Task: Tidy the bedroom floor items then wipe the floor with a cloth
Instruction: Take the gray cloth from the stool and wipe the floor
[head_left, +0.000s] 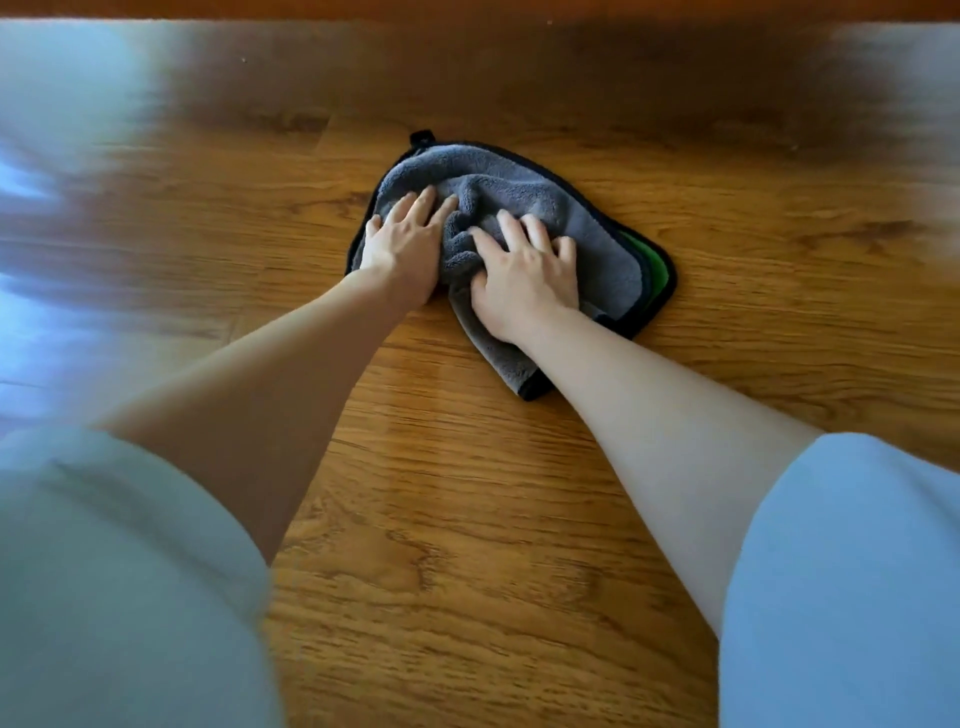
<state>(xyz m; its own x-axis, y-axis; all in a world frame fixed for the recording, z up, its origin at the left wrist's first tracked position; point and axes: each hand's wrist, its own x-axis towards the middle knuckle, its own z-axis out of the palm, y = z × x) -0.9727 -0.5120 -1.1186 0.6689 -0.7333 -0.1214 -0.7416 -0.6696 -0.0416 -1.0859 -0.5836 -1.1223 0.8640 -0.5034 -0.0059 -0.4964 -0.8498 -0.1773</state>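
A grey plush cloth (587, 244) with a black border and a green underside lies bunched on the wooden floor (467, 519), in the upper middle of the view. My left hand (402, 247) presses flat on the cloth's left part, fingers spread and fairly straight. On the cloth's middle, my right hand (527, 278) presses down with spread fingers, its thumb against a raised fold. Both arms reach forward from the bottom corners.
Light sleeves (119, 571) fill the lower left and lower right corners. A dark wooden edge (467, 10) runs along the top of the view. Pale glare (62, 156) lies on the floor at the left.
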